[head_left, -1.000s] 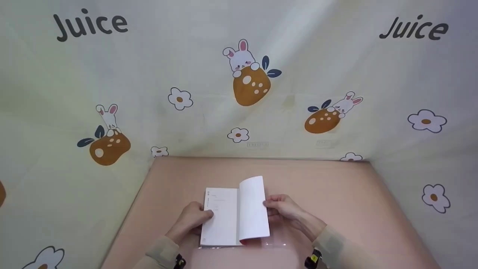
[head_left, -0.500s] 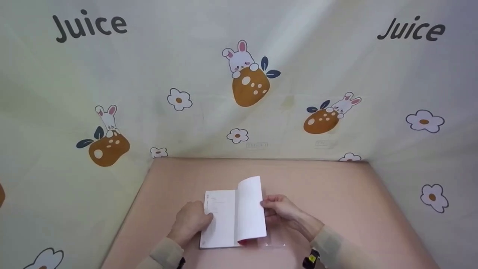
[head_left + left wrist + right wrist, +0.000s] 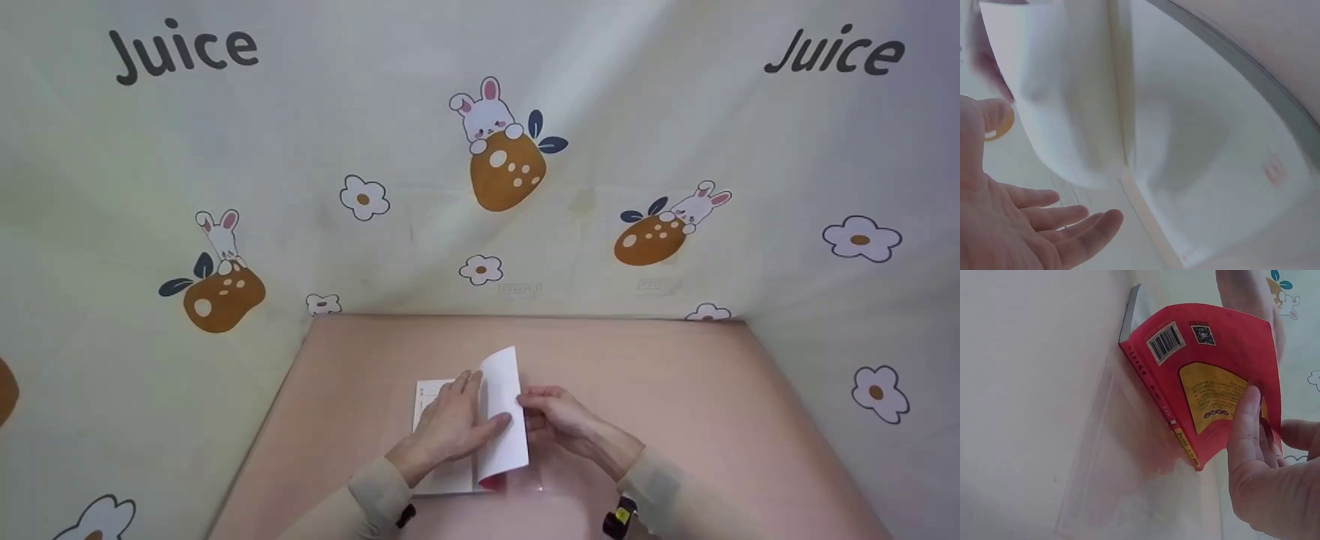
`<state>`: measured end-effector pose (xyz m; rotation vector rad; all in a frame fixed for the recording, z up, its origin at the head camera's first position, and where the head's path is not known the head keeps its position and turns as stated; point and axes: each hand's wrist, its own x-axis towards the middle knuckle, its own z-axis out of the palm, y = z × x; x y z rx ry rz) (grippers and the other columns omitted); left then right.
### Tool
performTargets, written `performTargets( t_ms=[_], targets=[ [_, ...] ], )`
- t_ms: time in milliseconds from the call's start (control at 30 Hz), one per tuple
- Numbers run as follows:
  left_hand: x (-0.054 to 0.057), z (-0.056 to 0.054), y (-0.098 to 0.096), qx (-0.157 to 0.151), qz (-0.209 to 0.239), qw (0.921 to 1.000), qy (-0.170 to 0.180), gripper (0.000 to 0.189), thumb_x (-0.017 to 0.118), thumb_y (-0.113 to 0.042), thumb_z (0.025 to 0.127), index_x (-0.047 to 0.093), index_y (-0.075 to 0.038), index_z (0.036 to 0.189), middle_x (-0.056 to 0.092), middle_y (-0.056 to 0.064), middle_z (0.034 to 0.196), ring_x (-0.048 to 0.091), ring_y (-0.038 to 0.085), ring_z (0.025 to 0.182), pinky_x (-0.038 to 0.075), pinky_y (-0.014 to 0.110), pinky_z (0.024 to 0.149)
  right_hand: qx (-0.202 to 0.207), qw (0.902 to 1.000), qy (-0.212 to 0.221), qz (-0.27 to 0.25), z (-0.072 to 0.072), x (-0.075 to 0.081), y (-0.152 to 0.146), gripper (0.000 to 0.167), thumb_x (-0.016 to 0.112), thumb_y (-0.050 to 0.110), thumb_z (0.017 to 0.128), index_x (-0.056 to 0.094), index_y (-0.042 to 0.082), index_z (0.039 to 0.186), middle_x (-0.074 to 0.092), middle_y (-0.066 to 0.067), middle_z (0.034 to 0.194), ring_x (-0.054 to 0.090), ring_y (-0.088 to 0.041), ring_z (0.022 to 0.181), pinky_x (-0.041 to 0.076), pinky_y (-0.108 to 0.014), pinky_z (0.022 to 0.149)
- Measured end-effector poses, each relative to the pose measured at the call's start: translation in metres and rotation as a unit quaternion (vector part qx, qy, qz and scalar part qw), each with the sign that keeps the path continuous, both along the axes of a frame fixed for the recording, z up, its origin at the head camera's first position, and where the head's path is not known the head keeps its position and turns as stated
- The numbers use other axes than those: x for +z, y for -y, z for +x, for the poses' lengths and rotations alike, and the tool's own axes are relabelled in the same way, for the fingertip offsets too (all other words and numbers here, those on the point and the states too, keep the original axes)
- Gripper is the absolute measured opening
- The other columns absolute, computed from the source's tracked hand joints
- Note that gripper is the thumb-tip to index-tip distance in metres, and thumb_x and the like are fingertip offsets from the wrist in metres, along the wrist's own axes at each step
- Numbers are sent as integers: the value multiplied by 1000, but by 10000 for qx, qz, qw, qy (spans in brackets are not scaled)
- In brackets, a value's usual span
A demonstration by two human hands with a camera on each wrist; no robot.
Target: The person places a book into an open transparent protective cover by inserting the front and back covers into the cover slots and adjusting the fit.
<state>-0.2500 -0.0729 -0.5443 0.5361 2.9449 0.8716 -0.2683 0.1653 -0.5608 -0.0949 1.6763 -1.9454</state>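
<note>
A book point(image 3: 454, 478) lies open on the pink table, a printed page facing up on its left half. Its back cover point(image 3: 497, 386) stands raised and bent, white inside. In the right wrist view the red outside of that cover point(image 3: 1230, 337) shows a barcode and a yellow panel. My right hand point(image 3: 570, 424) pinches the cover's free edge between thumb and fingers. Over the left page is my left hand point(image 3: 446, 427), fingers extended and spread, thumb pointing toward the raised cover. The left wrist view shows that hand point(image 3: 1022, 230) holding nothing, its fingers apart from the pages.
A clear plastic sheet point(image 3: 1106, 478) lies flat on the table beside the spine, partly beneath the book. Pale curtains point(image 3: 405, 247) printed with rabbits and flowers enclose the pink table point(image 3: 675, 390) at the back and sides.
My left hand has let go of the book's left edge and moved right, over the page toward the raised cover. The right hand keeps its pinch; the cover has tilted slightly more upright.
</note>
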Motion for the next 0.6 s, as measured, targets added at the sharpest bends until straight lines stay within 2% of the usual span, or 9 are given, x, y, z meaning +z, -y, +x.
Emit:
performTargets(
  t_ms=[100, 200, 400, 600],
  targets=[
    [0, -1, -10, -458, -2, 9988, 153, 107, 65, -73, 101, 33, -3, 175, 34, 31, 180, 43, 52, 163, 49, 67, 125, 9, 10000, 4, -33, -1, 2, 5, 23, 60, 19, 114, 76, 4, 124, 87, -5, 106, 85, -16, 95, 69, -31, 88],
    [-1, -3, -15, -696, -48, 9974, 180, 113, 65, -79, 99, 27, -8, 178, 27, 29, 184, 37, 50, 167, 47, 66, 128, -8, 10000, -17, -32, -1, 4, 10, 23, 61, 19, 114, 76, 5, 124, 85, -1, 105, 81, -12, 94, 67, -27, 87],
    [-4, -6, -19, -643, -146, 9978, 50, 119, 68, -82, 95, 20, -14, 181, 17, 32, 185, 27, 56, 169, 48, 71, 124, -16, 10000, -20, -27, 0, 6, 16, 27, 60, 19, 113, 74, 3, 131, 84, -1, 106, 80, -13, 97, 68, -29, 90],
    [-8, -6, -24, -614, -374, 9974, 82, 122, 69, -82, 94, 15, -17, 182, 7, 32, 187, 18, 61, 171, 41, 76, 128, 68, 9999, -79, -8, 0, 4, 15, 20, 58, 20, 114, 75, 11, 118, 82, 0, 102, 80, -14, 95, 68, -30, 86]
  ],
)
